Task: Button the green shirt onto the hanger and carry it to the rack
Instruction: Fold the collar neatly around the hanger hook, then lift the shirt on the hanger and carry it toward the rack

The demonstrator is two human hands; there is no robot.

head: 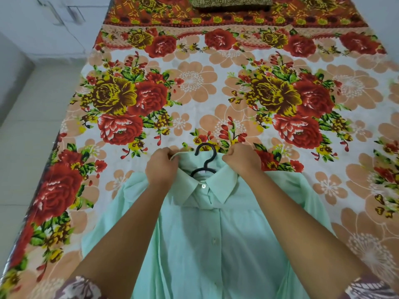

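A pale green shirt [216, 240] lies flat, front up, on the bed with its collar towards the far side. Its top collar button and the buttons down the placket look fastened. A black hanger [205, 156] sits inside the shirt, its hook poking out past the collar. My left hand [161, 167] is closed on the left side of the collar. My right hand [241, 159] grips the right side of the collar, beside the hook. The hanger's arms are hidden under the fabric.
The bed is covered by a floral sheet [216, 89] in red, yellow and peach. A brown patterned pillow [232, 2] lies at the far end. White floor [28, 126] and white cabinet fronts [54, 16] run along the left of the bed.
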